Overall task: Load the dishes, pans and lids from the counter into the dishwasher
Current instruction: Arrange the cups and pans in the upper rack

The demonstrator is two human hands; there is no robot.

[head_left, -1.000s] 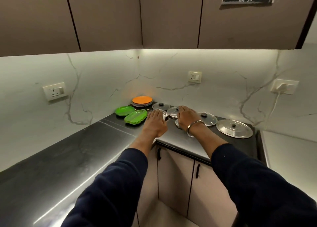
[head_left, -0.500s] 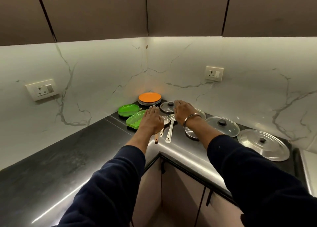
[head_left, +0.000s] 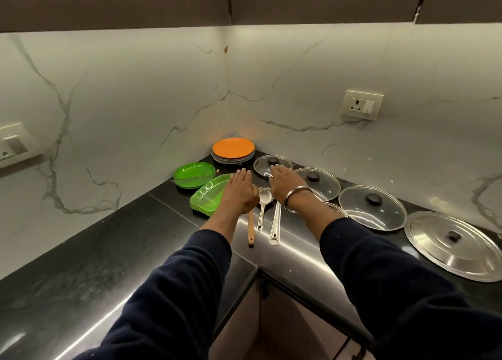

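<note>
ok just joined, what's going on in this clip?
A person in dark sleeves reaches both hands over a black corner counter full of kitchenware. The left hand hovers, fingers straight, over the nearer stack of green plastic plates. The right hand, a metal bangle on its wrist, lies flat over the small glass lid with a black knob. Neither hand grips anything. Steel ladles, more glass lids and a large steel lid sit untouched. No dishwasher is in view.

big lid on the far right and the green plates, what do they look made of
Big lid: looks like steel, brushed finish with bright streaks of reflected light, dark knob. Green plates: probably plastic, since they are glossy, uniformly bright green and have moulded dividers.
</note>
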